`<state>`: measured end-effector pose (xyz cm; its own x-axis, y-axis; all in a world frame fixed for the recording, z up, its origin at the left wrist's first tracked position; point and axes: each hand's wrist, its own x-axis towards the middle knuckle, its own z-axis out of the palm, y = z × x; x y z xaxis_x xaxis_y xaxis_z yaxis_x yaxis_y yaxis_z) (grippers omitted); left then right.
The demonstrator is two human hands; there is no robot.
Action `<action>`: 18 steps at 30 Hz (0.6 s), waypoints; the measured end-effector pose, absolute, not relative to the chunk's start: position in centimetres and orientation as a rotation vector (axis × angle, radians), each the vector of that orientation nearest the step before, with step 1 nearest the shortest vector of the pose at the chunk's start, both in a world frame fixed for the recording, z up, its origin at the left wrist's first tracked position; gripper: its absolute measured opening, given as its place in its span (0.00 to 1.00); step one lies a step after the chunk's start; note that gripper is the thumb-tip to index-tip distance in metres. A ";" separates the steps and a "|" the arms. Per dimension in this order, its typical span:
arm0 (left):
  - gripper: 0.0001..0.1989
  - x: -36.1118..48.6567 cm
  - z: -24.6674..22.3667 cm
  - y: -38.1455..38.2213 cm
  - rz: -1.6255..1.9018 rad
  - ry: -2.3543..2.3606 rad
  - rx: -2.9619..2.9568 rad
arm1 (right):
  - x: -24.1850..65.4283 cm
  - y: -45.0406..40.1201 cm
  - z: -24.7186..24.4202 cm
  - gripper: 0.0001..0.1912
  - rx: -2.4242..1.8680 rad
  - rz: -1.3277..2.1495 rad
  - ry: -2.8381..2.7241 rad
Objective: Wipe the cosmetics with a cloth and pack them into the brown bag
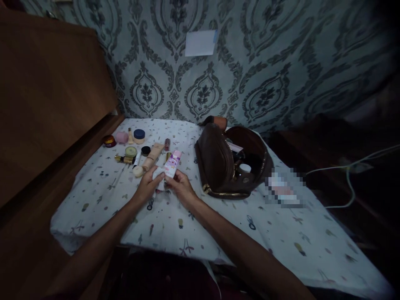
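My right hand [182,188] is closed on the lower end of a white and purple squeeze tube [171,164] with a pink cap. My left hand [149,183] pinches a crumpled white wipe [158,171] against the tube's left side. Just beyond my hands lie a beige tube [153,156], a small cream-coloured jar [138,171] and a thin white tube [137,158]. To the right, a brown cosmetic bag [215,162] stands unzipped, with a white-lidded jar [244,168] and other items inside it.
Farther left sit a blue-lidded jar [139,136], a pink container [121,137], a dark red jar [109,141] and a green-lidded jar [131,151]. A wooden cabinet [56,91] borders the table's left side. Pale cables [353,183] hang at the right, near a blurred-out item [285,189].
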<state>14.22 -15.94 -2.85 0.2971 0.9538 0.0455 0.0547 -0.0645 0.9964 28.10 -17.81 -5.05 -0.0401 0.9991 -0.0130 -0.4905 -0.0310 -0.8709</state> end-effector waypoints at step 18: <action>0.28 14.5 -2.9 -16.0 0.931 1.196 1.481 | 28.3 -18.0 -4.9 0.19 -0.925 1.142 -1.078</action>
